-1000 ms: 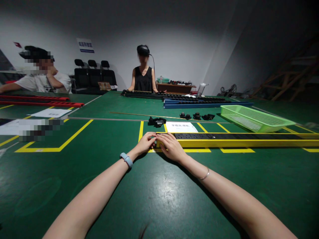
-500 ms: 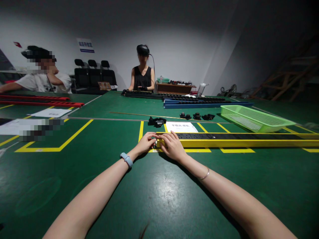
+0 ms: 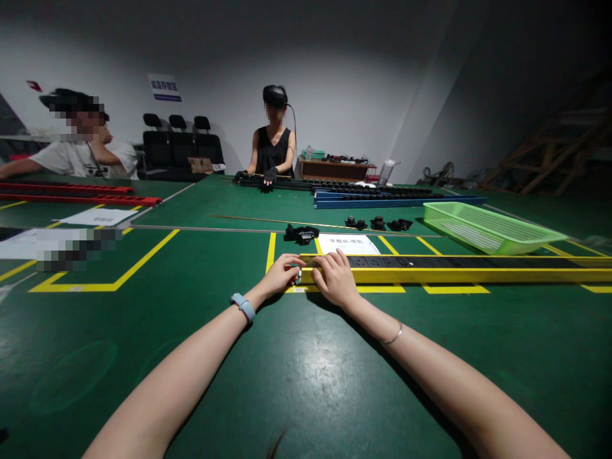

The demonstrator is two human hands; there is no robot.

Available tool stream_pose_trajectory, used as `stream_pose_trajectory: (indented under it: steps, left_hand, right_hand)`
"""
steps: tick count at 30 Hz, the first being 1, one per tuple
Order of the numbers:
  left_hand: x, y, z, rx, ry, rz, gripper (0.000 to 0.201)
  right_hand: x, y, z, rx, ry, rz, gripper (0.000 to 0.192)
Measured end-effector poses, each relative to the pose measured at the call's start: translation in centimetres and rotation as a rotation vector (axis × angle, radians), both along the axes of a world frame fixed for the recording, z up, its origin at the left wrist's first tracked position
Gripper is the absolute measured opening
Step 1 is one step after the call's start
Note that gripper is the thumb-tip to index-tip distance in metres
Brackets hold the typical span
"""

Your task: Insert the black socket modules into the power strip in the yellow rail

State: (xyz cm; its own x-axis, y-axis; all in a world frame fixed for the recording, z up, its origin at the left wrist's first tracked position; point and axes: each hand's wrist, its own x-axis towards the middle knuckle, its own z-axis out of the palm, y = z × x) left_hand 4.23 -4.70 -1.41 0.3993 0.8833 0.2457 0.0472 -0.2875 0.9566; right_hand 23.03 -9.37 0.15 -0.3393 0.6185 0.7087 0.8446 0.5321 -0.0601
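A long yellow power strip (image 3: 459,275) with a black, socketed top lies across the table, running from the middle to the right edge. At its left end my left hand (image 3: 281,273) is closed, thumb and fingers pinched around a small part that is mostly hidden; a bit of white and dark shows at the fingertips. My right hand (image 3: 335,277) grips the strip just right of that end, fingers over the top and thumb on the near side. Behind my hands sits a cluster of black socket modules (image 3: 301,234), beside a printed white sheet (image 3: 349,243).
More black modules (image 3: 377,223) lie farther back, near a thin brass-coloured rod (image 3: 258,220). A green basket (image 3: 492,229) stands at right. Blue rails (image 3: 396,199) and red rails (image 3: 76,196) lie beyond. Across the table is a co-worker (image 3: 273,150); another person (image 3: 86,146) sits left.
My right hand has shifted slightly right along the strip, away from my left hand, which stays at the end. The co-worker opposite has moved a gloved hand forward.
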Motion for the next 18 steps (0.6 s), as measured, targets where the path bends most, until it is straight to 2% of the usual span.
stream_pose_trajectory:
  steps: [7,10,14,18]
  left_hand:
    - [0.1,0.2,-0.2,0.022,0.005,0.000,0.016]
    - [0.1,0.3,-0.4,0.026,-0.001,0.002,0.016]
    - [0.1,0.4,-0.6,0.011,-0.023,0.055,0.016]
    - [0.0,0.9,-1.1,0.000,-0.039,0.192,0.018]
  right_hand:
    - [-0.1,0.1,-0.2,0.007,-0.005,-0.046,0.021]
    - [0.0,0.0,-0.1,0.017,-0.001,-0.018,0.020]
    - [0.0,-0.2,0.1,0.017,-0.045,0.171,0.018]
    - [-0.4,-0.5,0.0,0.002,-0.181,0.389,0.023]
